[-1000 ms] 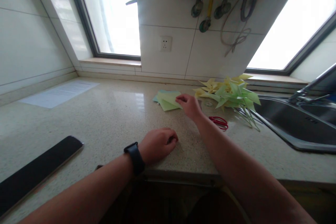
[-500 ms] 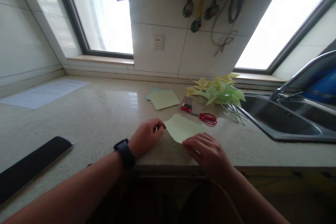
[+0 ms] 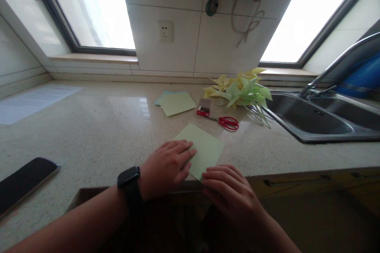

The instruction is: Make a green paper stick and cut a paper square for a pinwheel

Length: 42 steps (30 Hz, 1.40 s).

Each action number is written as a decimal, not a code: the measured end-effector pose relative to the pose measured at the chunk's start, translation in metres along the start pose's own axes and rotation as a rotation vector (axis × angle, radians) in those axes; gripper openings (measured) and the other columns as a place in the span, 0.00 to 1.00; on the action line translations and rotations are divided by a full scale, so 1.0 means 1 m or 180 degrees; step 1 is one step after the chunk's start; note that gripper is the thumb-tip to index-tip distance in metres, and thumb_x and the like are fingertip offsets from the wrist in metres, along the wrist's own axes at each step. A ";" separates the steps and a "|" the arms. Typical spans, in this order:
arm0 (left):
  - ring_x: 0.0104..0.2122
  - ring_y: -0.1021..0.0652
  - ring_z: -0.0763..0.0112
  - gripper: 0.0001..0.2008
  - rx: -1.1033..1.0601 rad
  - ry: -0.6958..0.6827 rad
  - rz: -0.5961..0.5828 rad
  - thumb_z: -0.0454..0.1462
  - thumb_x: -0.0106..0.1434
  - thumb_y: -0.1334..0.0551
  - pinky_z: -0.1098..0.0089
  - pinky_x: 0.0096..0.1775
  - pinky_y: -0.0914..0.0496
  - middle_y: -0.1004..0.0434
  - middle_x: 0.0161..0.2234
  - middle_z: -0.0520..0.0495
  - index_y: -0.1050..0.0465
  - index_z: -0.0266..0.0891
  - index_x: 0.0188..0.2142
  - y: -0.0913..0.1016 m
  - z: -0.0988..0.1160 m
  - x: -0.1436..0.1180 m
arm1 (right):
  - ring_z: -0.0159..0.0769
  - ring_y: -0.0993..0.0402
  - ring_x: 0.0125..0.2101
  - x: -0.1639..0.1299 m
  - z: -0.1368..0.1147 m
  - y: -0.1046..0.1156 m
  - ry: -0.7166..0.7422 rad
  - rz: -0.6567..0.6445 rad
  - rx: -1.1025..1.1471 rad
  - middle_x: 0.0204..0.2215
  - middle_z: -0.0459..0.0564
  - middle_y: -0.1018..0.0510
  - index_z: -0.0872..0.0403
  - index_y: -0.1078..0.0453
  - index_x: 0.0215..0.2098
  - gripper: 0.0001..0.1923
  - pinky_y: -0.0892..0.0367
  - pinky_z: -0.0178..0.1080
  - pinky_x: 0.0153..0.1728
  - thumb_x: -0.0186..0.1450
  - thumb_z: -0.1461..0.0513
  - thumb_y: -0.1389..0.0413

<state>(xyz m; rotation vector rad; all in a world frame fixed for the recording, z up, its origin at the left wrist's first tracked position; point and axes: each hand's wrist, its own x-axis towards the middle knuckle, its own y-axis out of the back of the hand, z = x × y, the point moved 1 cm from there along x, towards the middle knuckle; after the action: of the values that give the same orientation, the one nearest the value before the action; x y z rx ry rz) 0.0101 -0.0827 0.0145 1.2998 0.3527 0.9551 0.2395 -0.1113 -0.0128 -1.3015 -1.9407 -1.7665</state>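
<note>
A square sheet of pale green paper (image 3: 206, 148) lies on the counter with one corner toward me, at the front edge. My left hand (image 3: 169, 164), wearing a black watch, rests on the sheet's left part with fingers stretched out. At the near corner my right hand (image 3: 230, 187) pinches the paper between fingers and thumb; the thumb is mostly hidden. Beyond the sheet are red-handled scissors (image 3: 228, 123) and a small red and clear box (image 3: 203, 107). Further back lies a stack of yellow-green and blue paper sheets (image 3: 178, 103).
Yellow and green paper pinwheels (image 3: 243, 89) on sticks lie at the back beside a steel sink (image 3: 305, 120). A printed sheet (image 3: 35, 101) is at the far left, with a black flat object (image 3: 26, 182) nearer me. The counter's front edge runs under my hands.
The pale green sheet has turned and now lies flatter, with a corner toward me. My left hand has gone from gripping its left corner to lying on it. The camera view has shifted.
</note>
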 end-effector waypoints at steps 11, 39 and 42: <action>0.67 0.35 0.56 0.24 -0.0075 0.0221 -0.0328 0.38 0.70 0.43 0.52 0.67 0.41 0.35 0.67 0.41 0.33 0.40 0.64 0.001 -0.007 0.003 | 0.45 0.26 0.53 -0.025 -0.007 -0.004 -0.0183 0.0102 -0.0551 0.50 0.54 0.18 0.55 0.27 0.52 0.18 0.32 0.50 0.55 0.64 0.71 0.40; 0.67 0.35 0.57 0.25 0.0012 0.0152 -0.0296 0.37 0.67 0.41 0.52 0.67 0.43 0.33 0.67 0.42 0.32 0.41 0.64 0.001 -0.007 0.003 | 0.48 0.31 0.57 -0.037 -0.004 -0.019 -0.0132 0.0189 -0.0686 0.53 0.54 0.21 0.52 0.27 0.56 0.23 0.35 0.56 0.57 0.64 0.70 0.46; 0.67 0.36 0.58 0.26 0.0021 0.0157 -0.0336 0.38 0.67 0.41 0.53 0.67 0.43 0.34 0.67 0.42 0.33 0.41 0.64 0.000 -0.007 0.002 | 0.48 0.30 0.55 -0.033 -0.007 -0.018 -0.0195 0.0214 -0.0668 0.52 0.54 0.21 0.52 0.26 0.54 0.22 0.35 0.55 0.57 0.64 0.70 0.47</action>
<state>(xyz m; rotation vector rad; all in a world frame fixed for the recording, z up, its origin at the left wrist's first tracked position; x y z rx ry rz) 0.0059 -0.0763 0.0134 1.2528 0.4585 0.8985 0.2437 -0.1302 -0.0461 -1.4852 -1.7571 -1.9615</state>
